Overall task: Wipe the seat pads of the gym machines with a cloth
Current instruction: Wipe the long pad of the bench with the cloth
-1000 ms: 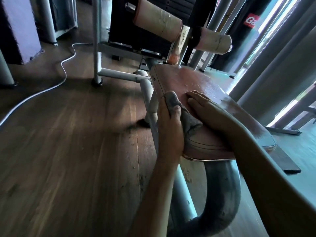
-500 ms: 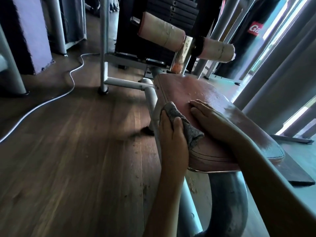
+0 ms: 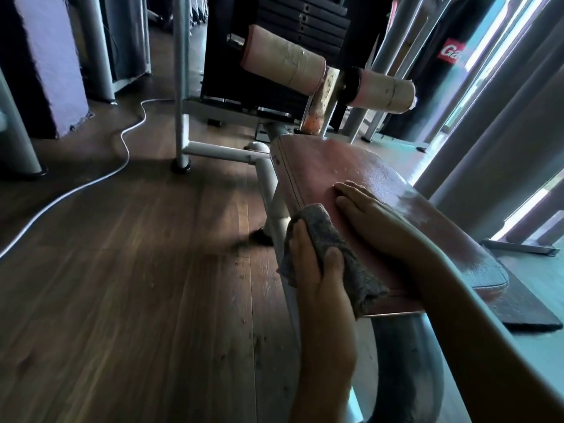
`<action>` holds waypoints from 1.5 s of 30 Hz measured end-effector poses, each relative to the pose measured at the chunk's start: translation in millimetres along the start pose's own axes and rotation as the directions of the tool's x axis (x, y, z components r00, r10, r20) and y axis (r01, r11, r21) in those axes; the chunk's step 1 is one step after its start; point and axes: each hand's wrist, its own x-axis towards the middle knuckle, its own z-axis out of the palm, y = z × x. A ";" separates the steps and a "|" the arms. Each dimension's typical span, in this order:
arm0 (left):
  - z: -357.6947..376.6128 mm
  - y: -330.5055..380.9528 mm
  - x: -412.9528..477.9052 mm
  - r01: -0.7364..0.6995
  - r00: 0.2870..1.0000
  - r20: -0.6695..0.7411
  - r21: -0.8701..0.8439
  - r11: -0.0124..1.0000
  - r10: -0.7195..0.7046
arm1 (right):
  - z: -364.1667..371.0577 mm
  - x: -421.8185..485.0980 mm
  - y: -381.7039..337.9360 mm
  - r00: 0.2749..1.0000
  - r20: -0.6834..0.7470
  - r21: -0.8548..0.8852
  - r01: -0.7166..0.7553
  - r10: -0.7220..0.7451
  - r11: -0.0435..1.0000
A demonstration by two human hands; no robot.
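Two grips | left grip (image 3: 317, 264) clutches cloth (image 3: 358, 274) at seat pad (image 3: 332, 161) edge | right grip (image 3: 375, 222) flat on pad

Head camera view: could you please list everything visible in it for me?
seat pad: one, reddish-brown, centre-right of view
cloth: one, grey, draped over seat pad's left edge
roller pads: two, pale pink, beyond the seat pad
weight stack: one, black, behind the roller pads
cable: one, white, winding across floor at left
floor: one, dark brown wood
mat: one, dark, on floor right of seat pad
left hand: one, holds cloth against seat pad's left edge
right hand: one, rests flat on seat pad's top
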 end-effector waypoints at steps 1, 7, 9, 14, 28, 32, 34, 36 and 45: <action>1.9 1.3 1.7 0.010 1.000 -0.005 -0.016 1.000 -0.010 | -0.4 -0.4 -0.8 1.000 -0.001 -0.005 0.005 -0.005 1.000; -16.2 -12.2 97.6 0.016 0.996 0.078 0.188 0.982 -0.031 | -0.8 0.5 -1.1 1.000 0.001 0.006 0.000 0.000 1.000; -15.7 -15.5 91.6 0.075 0.994 0.070 0.172 0.982 -0.088 | -0.4 4.8 0.2 1.000 -0.001 0.008 0.007 -0.007 1.000; -8.3 -1.9 31.1 -0.026 0.997 0.078 0.098 0.995 0.018 | -7.7 34.5 -8.9 0.999 0.028 0.019 0.028 -0.028 0.999; -12.6 5.6 152.1 0.013 0.998 0.056 0.278 0.960 -0.030 | 12.5 159.1 -4.1 0.990 -0.095 -0.015 0.106 -0.107 0.994; -10.8 12.9 140.8 0.046 0.998 0.036 0.316 0.948 -0.060 | 25.2 152.4 1.5 0.982 -0.157 0.040 0.109 -0.102 0.993; -11.3 14.1 132.3 0.043 0.998 0.025 0.321 0.946 -0.053 | 26.5 151.5 2.0 0.987 -0.139 0.005 0.088 -0.086 0.996; -9.8 18.5 126.6 0.060 0.998 0.014 0.301 0.952 -0.067 | 25.5 150.8 0.5 0.989 -0.141 -0.011 0.053 -0.054 0.999; -3.8 19.3 195.2 0.105 0.994 -0.050 0.378 0.920 -0.093 | 25.9 147.5 -7.0 0.983 -0.186 -0.034 -0.011 0.005 0.999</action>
